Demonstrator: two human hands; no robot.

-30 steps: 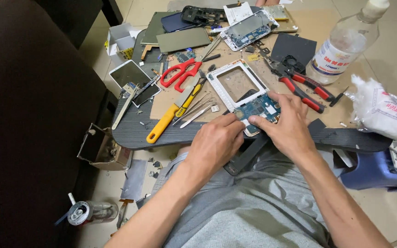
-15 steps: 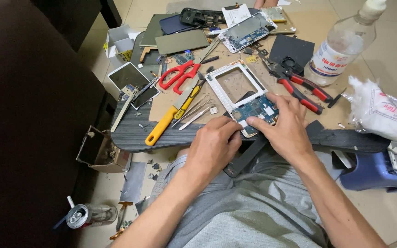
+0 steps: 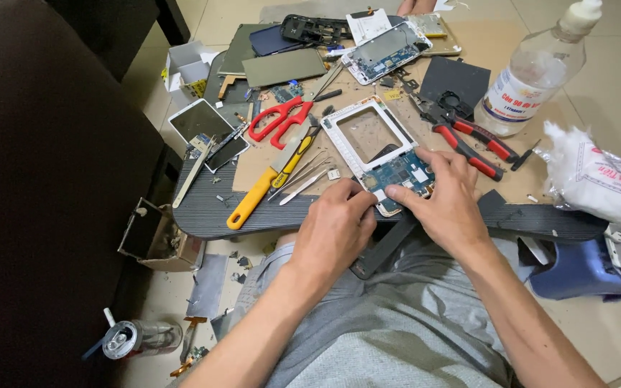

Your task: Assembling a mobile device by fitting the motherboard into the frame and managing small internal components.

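Observation:
My left hand point(image 3: 336, 230) and my right hand point(image 3: 448, 202) meet at the near end of a white phone frame point(image 3: 344, 144) that lies on a dark low table point(image 3: 203, 212). A blue circuit board point(image 3: 400, 174) sits in that end of the frame. Fingertips of both hands press on the board and the frame's near edge. The frame's far part is an empty rectangle with cardboard showing through. My grey-clad legs are under the table's near edge.
Red scissors point(image 3: 279, 119), a yellow-handled knife point(image 3: 261, 190), tweezers point(image 3: 303, 183) and red-handled pliers point(image 3: 468, 136) lie around the frame. Opened phones point(image 3: 386, 52) and panels lie farther back. A clear bottle point(image 3: 533, 72) and a white bag point(image 3: 598, 179) stand right. A can point(image 3: 132, 338) is on the floor.
Both hands stay on the board with only slight finger shifts. The view has tilted a little.

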